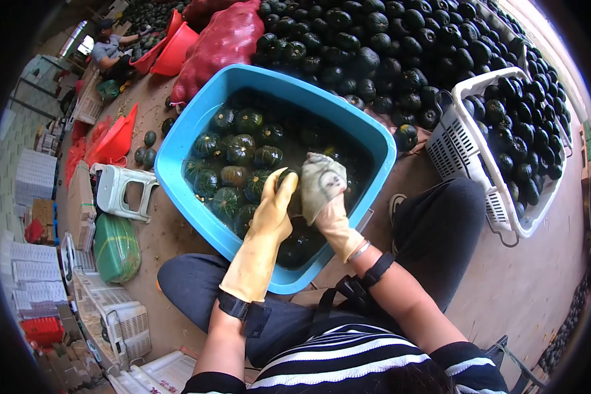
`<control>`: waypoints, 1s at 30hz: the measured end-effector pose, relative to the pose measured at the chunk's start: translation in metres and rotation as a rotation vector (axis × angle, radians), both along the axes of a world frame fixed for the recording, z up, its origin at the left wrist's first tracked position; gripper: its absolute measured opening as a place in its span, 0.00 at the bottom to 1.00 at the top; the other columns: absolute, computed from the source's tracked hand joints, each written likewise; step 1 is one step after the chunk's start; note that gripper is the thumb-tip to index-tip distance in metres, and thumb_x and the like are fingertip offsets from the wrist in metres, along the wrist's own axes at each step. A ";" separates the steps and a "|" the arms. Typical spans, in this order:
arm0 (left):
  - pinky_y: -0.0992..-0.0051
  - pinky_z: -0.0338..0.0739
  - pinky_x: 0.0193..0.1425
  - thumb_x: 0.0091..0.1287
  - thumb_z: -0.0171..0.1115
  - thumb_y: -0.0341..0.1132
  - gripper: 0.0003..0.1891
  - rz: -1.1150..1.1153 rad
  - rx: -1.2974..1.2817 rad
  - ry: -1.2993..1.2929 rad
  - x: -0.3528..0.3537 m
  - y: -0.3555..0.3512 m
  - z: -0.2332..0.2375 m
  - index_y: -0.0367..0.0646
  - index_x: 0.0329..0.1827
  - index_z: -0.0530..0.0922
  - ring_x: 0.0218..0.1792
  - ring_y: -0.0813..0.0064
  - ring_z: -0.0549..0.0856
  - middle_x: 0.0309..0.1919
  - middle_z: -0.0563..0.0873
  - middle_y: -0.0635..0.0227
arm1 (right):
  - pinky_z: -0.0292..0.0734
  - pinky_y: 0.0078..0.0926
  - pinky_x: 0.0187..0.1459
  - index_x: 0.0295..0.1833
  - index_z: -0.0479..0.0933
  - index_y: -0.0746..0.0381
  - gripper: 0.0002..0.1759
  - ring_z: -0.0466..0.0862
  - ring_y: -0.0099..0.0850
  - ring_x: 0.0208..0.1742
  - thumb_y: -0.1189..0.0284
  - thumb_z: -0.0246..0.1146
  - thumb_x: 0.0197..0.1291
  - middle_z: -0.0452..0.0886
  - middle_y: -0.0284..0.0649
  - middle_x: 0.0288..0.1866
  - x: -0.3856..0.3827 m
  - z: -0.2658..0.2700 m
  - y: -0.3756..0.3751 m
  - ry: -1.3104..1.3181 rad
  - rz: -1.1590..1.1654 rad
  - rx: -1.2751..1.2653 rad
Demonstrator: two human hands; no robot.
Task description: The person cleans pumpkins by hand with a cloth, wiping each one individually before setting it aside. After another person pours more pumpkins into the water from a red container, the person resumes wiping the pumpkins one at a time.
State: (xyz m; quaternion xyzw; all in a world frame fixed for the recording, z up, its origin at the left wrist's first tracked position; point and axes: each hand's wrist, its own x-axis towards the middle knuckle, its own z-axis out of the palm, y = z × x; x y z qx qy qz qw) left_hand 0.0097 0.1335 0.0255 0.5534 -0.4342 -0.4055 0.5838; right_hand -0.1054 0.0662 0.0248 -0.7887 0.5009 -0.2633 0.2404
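Note:
My left hand [268, 213], in a yellow rubber glove, grips a dark green squash [284, 176] above the water, its thumb and fingers curved round it. Beside it is my right hand [333, 220], also gloved, with a wet greyish cloth [323, 184] draped over its fingers and close against the squash. The cloth hides those fingers. Both hands are over a blue plastic tub [269, 281] of murky water between my legs. Several round, striped green squashes [240, 150] float in the tub's left half.
A large heap of dark green squashes [387, 46] lies beyond the tub. At right stands a white crate [463, 141] filled with squashes. A red mesh sack [220, 46], a white stool [121, 190] and red basins [177, 49] are at left. Another person [108, 52] sits far left.

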 end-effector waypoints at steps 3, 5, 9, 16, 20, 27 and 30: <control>0.68 0.79 0.62 0.72 0.67 0.46 0.26 0.027 0.318 0.274 -0.008 -0.008 0.037 0.46 0.69 0.75 0.57 0.71 0.82 0.58 0.82 0.64 | 0.80 0.40 0.51 0.54 0.77 0.64 0.23 0.84 0.51 0.51 0.76 0.71 0.49 0.83 0.52 0.48 -0.024 0.013 -0.023 0.032 0.031 0.044; 0.69 0.79 0.64 0.72 0.66 0.43 0.24 -0.038 0.309 0.545 -0.008 -0.008 0.033 0.45 0.68 0.76 0.58 0.70 0.83 0.58 0.83 0.64 | 0.81 0.40 0.45 0.50 0.78 0.60 0.14 0.86 0.46 0.42 0.70 0.68 0.58 0.83 0.46 0.42 -0.035 0.009 -0.016 0.095 0.009 -0.050; 0.60 0.79 0.71 0.77 0.54 0.44 0.24 -0.194 0.420 0.864 0.005 -0.015 0.034 0.31 0.64 0.77 0.62 0.61 0.85 0.61 0.85 0.54 | 0.70 0.35 0.27 0.31 0.75 0.49 0.12 0.73 0.30 0.23 0.59 0.55 0.66 0.72 0.31 0.23 -0.019 -0.003 -0.017 -1.086 -0.333 1.006; 0.67 0.88 0.45 0.78 0.54 0.57 0.28 -0.377 0.124 0.514 -0.002 -0.211 0.144 0.42 0.65 0.78 0.48 0.61 0.90 0.59 0.87 0.55 | 0.63 0.34 0.20 0.30 0.69 0.48 0.15 0.67 0.32 0.18 0.55 0.53 0.68 0.68 0.30 0.22 -0.031 0.004 -0.002 -1.481 -0.175 1.486; 0.68 0.82 0.40 0.79 0.53 0.48 0.20 -0.433 -0.011 0.089 -0.033 -0.277 0.170 0.44 0.59 0.83 0.43 0.68 0.90 0.46 0.91 0.60 | 0.69 0.33 0.18 0.39 0.73 0.54 0.23 0.74 0.32 0.17 0.45 0.51 0.72 0.75 0.34 0.26 -0.040 0.024 -0.001 -1.477 -0.265 1.343; 0.59 0.75 0.71 0.60 0.61 0.70 0.46 -0.644 0.790 -1.235 -0.065 -0.190 0.029 0.46 0.75 0.73 0.68 0.53 0.81 0.66 0.83 0.52 | 0.74 0.29 0.21 0.41 0.76 0.55 0.24 0.78 0.29 0.20 0.46 0.51 0.75 0.82 0.36 0.29 -0.035 0.011 0.000 -1.520 -0.388 1.169; 0.58 0.78 0.68 0.60 0.63 0.73 0.49 -0.476 0.890 -1.139 -0.058 -0.187 -0.039 0.44 0.75 0.73 0.65 0.50 0.84 0.64 0.84 0.49 | 0.75 0.30 0.35 0.48 0.77 0.50 0.09 0.80 0.30 0.34 0.62 0.53 0.72 0.79 0.33 0.37 0.006 -0.072 0.000 -0.187 -0.111 0.540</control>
